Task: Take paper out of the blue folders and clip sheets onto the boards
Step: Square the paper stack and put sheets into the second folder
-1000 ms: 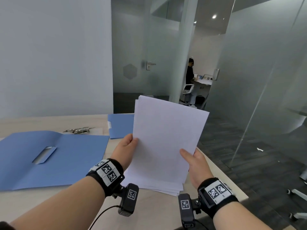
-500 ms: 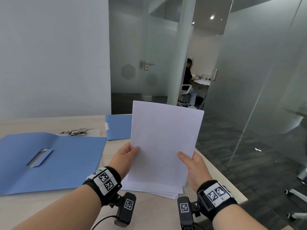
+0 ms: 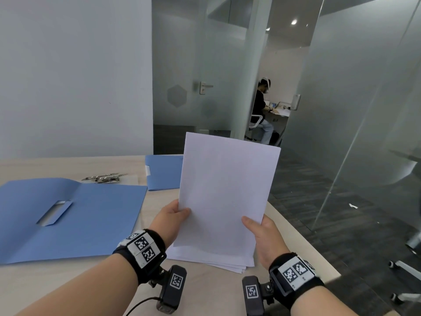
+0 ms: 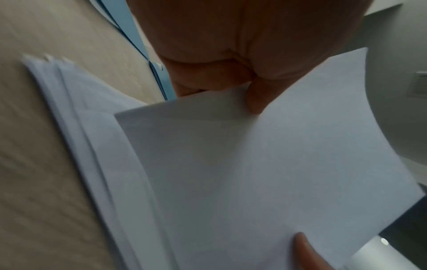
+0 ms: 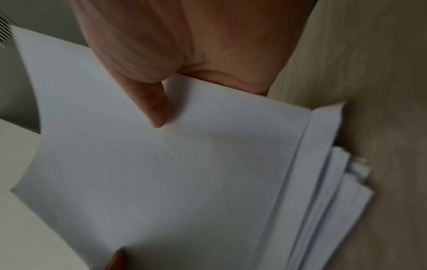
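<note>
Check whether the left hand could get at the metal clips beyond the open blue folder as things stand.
Probably not yet: the left hand pinches the held sheets together with the right hand. The path to the metal clips over the open blue folder looks unobstructed once it lets go.

An office: frosted glass partition walls and a glass door with a metal lever handle stand at twelve o'clock, a seated person at a white desk beyond, a pale wood-grain table in front.
</note>
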A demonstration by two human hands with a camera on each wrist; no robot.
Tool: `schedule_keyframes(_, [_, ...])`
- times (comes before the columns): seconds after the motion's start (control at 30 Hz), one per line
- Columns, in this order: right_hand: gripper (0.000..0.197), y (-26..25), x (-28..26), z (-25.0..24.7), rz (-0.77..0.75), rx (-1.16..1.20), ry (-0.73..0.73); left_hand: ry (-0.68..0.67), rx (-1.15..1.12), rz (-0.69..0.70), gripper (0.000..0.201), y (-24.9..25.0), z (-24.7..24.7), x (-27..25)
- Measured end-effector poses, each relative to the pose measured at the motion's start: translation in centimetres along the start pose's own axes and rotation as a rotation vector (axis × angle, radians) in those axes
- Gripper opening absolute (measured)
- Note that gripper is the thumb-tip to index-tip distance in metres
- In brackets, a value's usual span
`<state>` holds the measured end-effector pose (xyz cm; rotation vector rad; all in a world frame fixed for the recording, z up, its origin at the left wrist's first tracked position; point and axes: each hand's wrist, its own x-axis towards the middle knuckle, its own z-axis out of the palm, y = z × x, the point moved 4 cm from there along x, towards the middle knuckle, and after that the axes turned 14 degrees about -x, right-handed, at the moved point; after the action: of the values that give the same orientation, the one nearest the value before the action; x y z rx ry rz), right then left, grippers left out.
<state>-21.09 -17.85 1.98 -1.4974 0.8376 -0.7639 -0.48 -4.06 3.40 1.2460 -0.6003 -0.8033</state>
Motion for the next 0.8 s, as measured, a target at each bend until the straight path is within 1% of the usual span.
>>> schedule_keyframes(0.13, [0.022,-1.8,-0.3,1.7,-0.005,-0.056,-0.068,0.056,-0.027,0.042,0.026,1.7,-1.6,-0.2])
schedule_keyframes(0.23, [0.020,-2.9,-1.0,4.6,-0.043,-0.228,-0.144,0.127,-0.054,0.031,0.025,2.7,-4.5,-0.8])
schedule_keyframes(0.33, [0.022,-3.1,-1.7,8.9,-0.063,-0.355,-0.245,0.203,-0.050,-0.024,0.022,3.1,-8.5,-2.0])
schedule_keyframes(0.4, [0.025,-2.8,-1.8,11.8,-0.050,-0.359,-0.300,0.238,0.010,-0.085,0.020,3.0,-11.5,-3.2])
schedule_keyframes(0.47, [0.026,-2.5,-1.6,14.5,-0.019,-0.349,-0.324,0.284,0.070,-0.137,0.022,2.9,-14.7,-4.6])
schedule_keyframes(0.53, [0.025,-2.0,-1.1,16.9,0.002,-0.353,-0.329,0.361,0.057,-0.141,0.024,2.9,-18.0,-6.1])
schedule_keyframes(0.6, [0.023,-1.4,-0.4,19.2,0.038,-0.355,-0.310,0.445,0.030,-0.126,0.020,3.1,-21.3,-7.7])
schedule_keyframes(0.73, [0.020,-0.5,0.6,23.2,0.109,-0.334,-0.288,0.660,0.005,-0.063,0.016,3.3,-28.1,-10.6])
schedule_keyframes(0.8, [0.016,-0.3,0.9,25.2,0.119,-0.350,-0.297,0.763,-0.008,-0.031,0.015,3.3,-31.0,-11.6])
